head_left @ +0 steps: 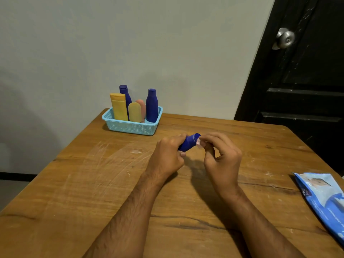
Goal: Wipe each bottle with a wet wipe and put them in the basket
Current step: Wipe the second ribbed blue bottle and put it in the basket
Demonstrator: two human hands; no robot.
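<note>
The left hand point(168, 155) grips a small blue bottle point(189, 142) above the tabletop's point(93, 183) middle; most of it is hidden by fingers. The right hand point(221, 157) pinches a wet wipe point(198, 143) on its cap end; only a bit shows. Basket point(130, 126) at far left corner w/ 5 bottles: 2 blue, 2 yellow, 1 orange. Wipes pack point(325, 198) cut off at right edge.

Single head view, worn on person's head, looks forward and down across desk point(93, 183). Wide angle, lines bend at edges. Forearms enter from bottom edge, close to lens. Basket point(131, 125) at desk's far edge, against wall point(167, 43). Door point(301, 81) at upper right.
</note>
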